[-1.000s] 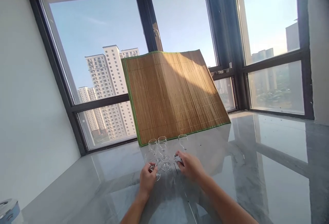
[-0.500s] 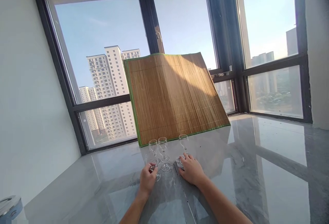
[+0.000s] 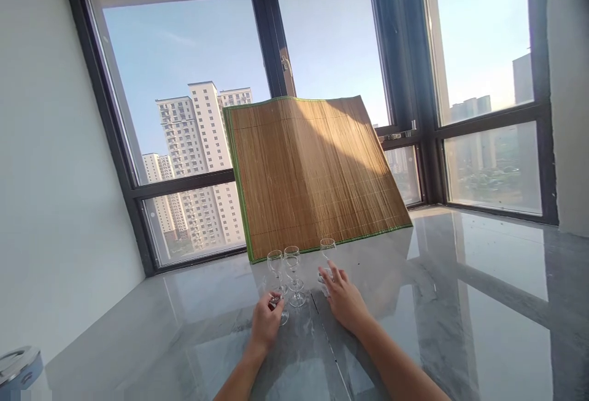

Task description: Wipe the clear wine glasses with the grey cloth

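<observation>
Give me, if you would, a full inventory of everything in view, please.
Glasses: at least four, clear, near the hands; overlap hides the exact count
Mat: one, brown with green edging, leaning behind the glasses
Surface: one, glossy grey, beneath everything
Tub: one, blue and white, lower left corner, cut off
Windows: several panes, dark-framed, behind the mat and to the right
Handles: two, metallic, on the frames
Buildings: several, mostly pale, outside
Walls: two, pale, far left and right
Left hand: one, bare, around a glass
Right hand: one, bare, at clear glassware
</observation>
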{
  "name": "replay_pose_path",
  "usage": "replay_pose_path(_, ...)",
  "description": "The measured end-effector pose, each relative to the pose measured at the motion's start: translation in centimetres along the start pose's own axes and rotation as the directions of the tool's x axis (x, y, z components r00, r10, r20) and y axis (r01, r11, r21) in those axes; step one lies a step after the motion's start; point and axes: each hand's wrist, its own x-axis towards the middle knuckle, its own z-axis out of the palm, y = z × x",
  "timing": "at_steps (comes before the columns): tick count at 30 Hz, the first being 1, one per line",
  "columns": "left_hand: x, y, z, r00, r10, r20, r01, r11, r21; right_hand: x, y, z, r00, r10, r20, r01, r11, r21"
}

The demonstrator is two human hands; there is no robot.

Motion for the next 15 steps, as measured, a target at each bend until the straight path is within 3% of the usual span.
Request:
replay_pose_path(5, -0.2, 0.0, -0.1, 1.0, -0.023, 0.02, 0.023, 1.0, -0.018, 0.1, 0.0, 0.2, 0.992, 0.023, 0.125, -0.03, 0.998, 0.05)
replay_pose_path(10, -0.1, -0.2, 0.0, 1.0, -0.014, 0.015, 0.014, 1.0, 0.001, 0.0, -0.3, 1.0, 0.991, 0.11, 0.078, -0.109, 0.994, -0.018)
replay_pose_path(15, 0.1, -0.5, 0.1, 1.0, -0.005, 0.011, 0.005, 1.0, 0.004, 0.1, -0.4, 0.7, 0.995, 0.028, 0.099, -0.03, 0.999, 0.014)
